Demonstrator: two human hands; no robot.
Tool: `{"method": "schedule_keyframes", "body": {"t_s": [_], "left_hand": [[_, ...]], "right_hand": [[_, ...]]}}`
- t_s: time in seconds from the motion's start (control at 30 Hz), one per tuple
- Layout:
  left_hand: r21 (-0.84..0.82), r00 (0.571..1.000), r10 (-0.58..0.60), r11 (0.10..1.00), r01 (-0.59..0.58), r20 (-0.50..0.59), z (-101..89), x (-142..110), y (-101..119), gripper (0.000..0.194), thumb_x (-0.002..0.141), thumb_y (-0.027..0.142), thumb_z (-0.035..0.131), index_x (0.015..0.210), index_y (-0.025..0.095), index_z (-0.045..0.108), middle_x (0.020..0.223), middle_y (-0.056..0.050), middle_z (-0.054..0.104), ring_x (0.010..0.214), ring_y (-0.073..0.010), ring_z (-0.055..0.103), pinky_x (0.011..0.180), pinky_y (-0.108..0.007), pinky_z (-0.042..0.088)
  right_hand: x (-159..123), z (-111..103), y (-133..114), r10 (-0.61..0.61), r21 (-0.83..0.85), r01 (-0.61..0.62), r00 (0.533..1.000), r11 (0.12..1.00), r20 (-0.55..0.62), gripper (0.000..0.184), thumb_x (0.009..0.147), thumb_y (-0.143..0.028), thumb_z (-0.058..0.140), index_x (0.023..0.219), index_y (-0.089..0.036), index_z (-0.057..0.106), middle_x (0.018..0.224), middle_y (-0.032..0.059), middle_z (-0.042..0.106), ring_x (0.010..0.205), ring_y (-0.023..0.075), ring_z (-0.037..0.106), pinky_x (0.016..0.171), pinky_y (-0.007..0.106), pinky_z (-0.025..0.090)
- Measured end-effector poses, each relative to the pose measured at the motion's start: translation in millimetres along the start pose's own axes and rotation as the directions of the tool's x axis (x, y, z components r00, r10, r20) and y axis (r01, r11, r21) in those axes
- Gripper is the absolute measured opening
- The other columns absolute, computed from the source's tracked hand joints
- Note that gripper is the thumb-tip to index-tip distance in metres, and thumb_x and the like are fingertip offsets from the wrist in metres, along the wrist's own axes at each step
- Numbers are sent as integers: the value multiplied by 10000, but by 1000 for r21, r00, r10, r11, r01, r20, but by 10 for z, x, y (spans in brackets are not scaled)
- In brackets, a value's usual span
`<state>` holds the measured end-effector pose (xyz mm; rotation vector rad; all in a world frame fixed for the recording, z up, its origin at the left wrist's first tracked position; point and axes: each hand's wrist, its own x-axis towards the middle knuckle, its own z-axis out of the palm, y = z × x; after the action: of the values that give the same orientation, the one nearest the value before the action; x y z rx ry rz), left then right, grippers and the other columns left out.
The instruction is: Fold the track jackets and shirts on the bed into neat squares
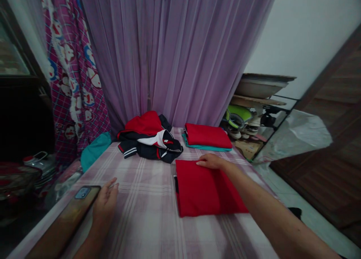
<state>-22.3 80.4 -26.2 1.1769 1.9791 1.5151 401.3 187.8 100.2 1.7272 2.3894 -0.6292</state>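
Note:
A folded red garment [197, 191] lies flat on the checked bedsheet, a dark and white bit showing at its left side. My right hand [211, 161] reaches across it from the right, fingers closed at its far edge. On the left, my left hand [105, 202] hovers or rests by the sheet with its fingers loosely apart and nothing in them. Right beside it lies a phone [66, 221], back side up. Farther off, a crumpled red, navy and white jacket [152, 138] sits near the curtain. To its right is a folded stack with red cloth [208, 135] over teal.
Purple curtains [175, 56] hang behind the bed [141, 221]. A teal cloth [96, 150] lies at the left edge. On the right stand a shoe rack [267, 127], a white plastic bag [299, 135] and a wooden door [321, 138].

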Motion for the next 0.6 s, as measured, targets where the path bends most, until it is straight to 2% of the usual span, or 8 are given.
{"method": "schedule_keyframes", "body": {"t_s": [0.07, 0.13, 0.2, 0.23, 0.3, 0.4, 0.5, 0.6], "left_hand": [[-27, 999, -24, 999, 25, 42, 6, 1, -4, 672, 713, 664, 509, 1172, 193, 650, 947, -77, 718, 880, -254, 682, 806, -379, 530], [-32, 998, -33, 999, 34, 55, 8, 0, 2, 684, 703, 664, 513, 1182, 196, 648, 959, -79, 711, 896, -257, 673, 828, -386, 521], [-22, 998, -32, 999, 33, 52, 7, -1, 10, 675, 705, 658, 514, 1181, 199, 652, 942, -73, 706, 891, -254, 667, 835, -388, 518], [-21, 998, -32, 999, 33, 49, 7, -2, 13, 669, 708, 653, 514, 1178, 199, 653, 931, -71, 704, 883, -253, 666, 830, -387, 519], [-24, 998, -38, 999, 39, 53, 7, -1, 15, 659, 713, 642, 517, 1182, 200, 650, 921, -68, 703, 862, -248, 668, 813, -383, 524], [-36, 997, -51, 998, 54, 66, 5, 6, 8, 660, 709, 632, 519, 1191, 199, 642, 947, -76, 702, 862, -248, 673, 811, -383, 530], [-40, 997, -40, 998, 42, 67, 4, 13, -12, 656, 717, 632, 519, 1192, 196, 637, 1004, -91, 703, 931, -257, 670, 865, -396, 520], [-23, 998, -20, 1000, 21, 63, 8, 12, -31, 642, 734, 630, 515, 1194, 199, 635, 1048, -101, 702, 978, -265, 661, 908, -411, 505]], "right_hand": [[-264, -147, -67, -45, 112, 27, 986, 993, 162, 740, 805, -822, 393, 903, -188, 762, 953, 94, 759, 904, 255, 681, 825, 349, 517], [-492, -332, -120, -66, 245, -36, 915, 969, 397, 868, 733, -921, 335, 904, -183, 758, 870, 94, 757, 811, 230, 690, 757, 336, 535], [-597, -480, -142, -35, 297, -144, 851, 944, 524, 911, 728, -930, 324, 981, -162, 745, 872, 110, 757, 766, 211, 702, 723, 325, 546], [-593, -521, -139, 22, 264, -182, 858, 947, 513, 887, 755, -903, 338, 1012, -153, 736, 891, 120, 757, 755, 206, 709, 716, 323, 549], [-492, -525, -110, 160, 117, -214, 921, 970, 356, 733, 830, -780, 427, 1057, -151, 726, 975, 138, 757, 802, 219, 726, 754, 340, 552], [-250, -350, -57, 238, -80, -231, 968, 970, 86, 523, 836, -537, 604, 1207, -178, 684, 1245, 162, 684, 1119, 304, 662, 954, 418, 495], [-111, -42, -45, 212, -101, -207, 976, 973, 39, 744, 735, -413, 725, 1421, -203, 528, 1471, 146, 519, 1359, 311, 476, 1091, 396, 393], [-128, 238, -82, 202, -138, -190, 976, 972, 78, 892, 650, -380, 787, 1464, -193, 476, 1459, 151, 531, 1325, 317, 512, 1063, 376, 422]]}}
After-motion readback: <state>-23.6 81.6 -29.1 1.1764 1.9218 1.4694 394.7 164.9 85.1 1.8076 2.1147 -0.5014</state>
